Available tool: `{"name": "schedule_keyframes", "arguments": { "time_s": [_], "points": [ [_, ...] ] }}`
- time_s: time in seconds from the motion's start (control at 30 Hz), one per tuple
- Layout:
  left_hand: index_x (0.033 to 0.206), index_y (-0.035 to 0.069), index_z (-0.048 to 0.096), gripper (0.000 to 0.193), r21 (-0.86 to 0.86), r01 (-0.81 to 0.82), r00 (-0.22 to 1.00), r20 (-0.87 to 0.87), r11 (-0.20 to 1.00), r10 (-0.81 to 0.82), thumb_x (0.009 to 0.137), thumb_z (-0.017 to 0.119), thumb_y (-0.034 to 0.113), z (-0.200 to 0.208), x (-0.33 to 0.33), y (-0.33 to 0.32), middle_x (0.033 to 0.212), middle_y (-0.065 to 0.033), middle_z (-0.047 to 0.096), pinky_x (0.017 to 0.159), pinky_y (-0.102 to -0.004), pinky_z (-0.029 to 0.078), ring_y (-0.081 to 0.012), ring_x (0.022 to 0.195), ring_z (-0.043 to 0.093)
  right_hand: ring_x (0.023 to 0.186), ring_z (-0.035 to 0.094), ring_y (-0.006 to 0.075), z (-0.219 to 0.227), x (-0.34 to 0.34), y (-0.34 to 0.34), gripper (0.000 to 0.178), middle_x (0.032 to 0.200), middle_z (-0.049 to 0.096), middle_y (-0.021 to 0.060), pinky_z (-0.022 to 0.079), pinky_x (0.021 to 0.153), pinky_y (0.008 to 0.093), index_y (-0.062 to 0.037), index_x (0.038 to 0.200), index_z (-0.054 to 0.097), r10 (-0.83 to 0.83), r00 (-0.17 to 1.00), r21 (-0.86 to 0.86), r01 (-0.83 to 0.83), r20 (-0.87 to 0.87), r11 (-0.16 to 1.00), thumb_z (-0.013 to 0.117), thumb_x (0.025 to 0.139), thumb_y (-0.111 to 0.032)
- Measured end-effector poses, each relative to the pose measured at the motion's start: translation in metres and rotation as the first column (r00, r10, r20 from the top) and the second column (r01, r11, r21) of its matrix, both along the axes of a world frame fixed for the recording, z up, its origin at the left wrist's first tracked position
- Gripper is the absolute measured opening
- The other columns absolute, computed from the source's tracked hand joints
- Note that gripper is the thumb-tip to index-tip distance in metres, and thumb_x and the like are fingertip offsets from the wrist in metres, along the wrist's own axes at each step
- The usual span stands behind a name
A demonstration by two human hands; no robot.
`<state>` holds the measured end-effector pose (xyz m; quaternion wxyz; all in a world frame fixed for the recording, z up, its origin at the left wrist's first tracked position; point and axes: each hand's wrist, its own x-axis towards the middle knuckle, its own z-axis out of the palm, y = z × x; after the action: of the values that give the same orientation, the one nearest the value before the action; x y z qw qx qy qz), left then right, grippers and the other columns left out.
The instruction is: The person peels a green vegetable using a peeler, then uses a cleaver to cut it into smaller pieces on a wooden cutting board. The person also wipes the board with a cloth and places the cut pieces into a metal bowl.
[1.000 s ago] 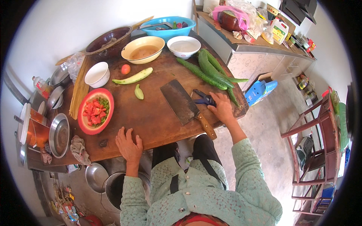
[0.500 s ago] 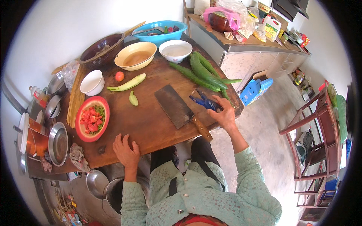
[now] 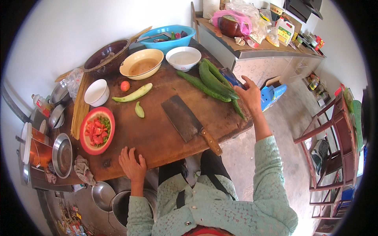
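My left hand (image 3: 133,164) lies open, fingers stretched, on the near edge of the wooden table (image 3: 157,145). At the table's right edge, my right hand (image 3: 251,95) has its fingers closed around a dark blue Y-shaped peeler (image 3: 232,77), partly hidden by hand and cucumbers. The cucumbers (image 3: 212,80) lie just left of that hand. A cleaver (image 3: 182,117) rests flat between my hands, its wooden handle over the near edge. Farther left are a pale peeled vegetable (image 3: 132,93), a shorter piece (image 3: 139,109) and a tomato (image 3: 125,86).
A red-rimmed plate (image 3: 87,147) holds chopped red and green pieces. Behind it stand a white bowl (image 3: 97,93), a cream basin (image 3: 141,75), a second white bowl (image 3: 184,59) and a blue basin (image 3: 151,41). Cluttered cabinets (image 3: 271,65) and a wooden chair (image 3: 339,135) are at the right.
My right hand has moved away from beside the cleaver, up and right, carrying the peeler to the far side of the cucumbers. My left hand has stayed at the edge.
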<state>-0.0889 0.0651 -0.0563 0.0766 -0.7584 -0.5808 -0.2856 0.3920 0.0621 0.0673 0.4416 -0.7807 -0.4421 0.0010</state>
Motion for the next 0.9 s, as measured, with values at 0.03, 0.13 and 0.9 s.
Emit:
{"name": "schedule_keyframes", "arguments": {
  "time_s": [0.03,0.13,0.9],
  "points": [
    [0.114,0.005,0.057,0.038,0.001,0.000,1.000,-0.001,1.000,0.000,0.080,0.059,0.023,0.000,0.000,0.000,0.128,-0.0209,0.051,0.107,-0.0522,0.030,-0.0388,0.124,0.045,0.091,0.065,0.0300,0.002,0.005,0.010,0.065,0.101,0.065,0.0177,0.051,0.080,0.0398,-0.0073,0.125,0.061,0.003,1.000,-0.037,-0.003,-0.001,0.999,0.076,0.069,-0.037],
    [0.113,0.006,0.057,0.038,-0.018,-0.006,1.000,0.000,1.000,0.006,0.080,0.059,0.023,0.001,0.000,0.001,0.128,-0.0207,0.051,0.107,-0.0525,0.030,-0.0387,0.124,0.045,0.098,0.064,0.0323,-0.003,0.019,0.045,0.066,0.107,0.065,0.0190,0.051,0.083,0.0422,-0.0085,0.126,0.060,-0.031,0.993,-0.154,0.047,0.110,0.987,0.075,0.070,-0.040],
    [0.113,0.006,0.058,0.039,-0.001,-0.009,1.000,0.011,1.000,0.009,0.079,0.059,0.023,0.006,0.003,0.000,0.129,-0.0191,0.051,0.107,-0.0515,0.031,-0.0372,0.124,0.045,0.114,0.058,0.0357,-0.035,0.051,0.114,0.072,0.119,0.063,0.0205,0.044,0.096,0.0448,-0.0101,0.128,0.058,0.047,0.999,-0.477,-0.046,-0.010,0.878,0.045,0.086,-0.068]
  ]
}}
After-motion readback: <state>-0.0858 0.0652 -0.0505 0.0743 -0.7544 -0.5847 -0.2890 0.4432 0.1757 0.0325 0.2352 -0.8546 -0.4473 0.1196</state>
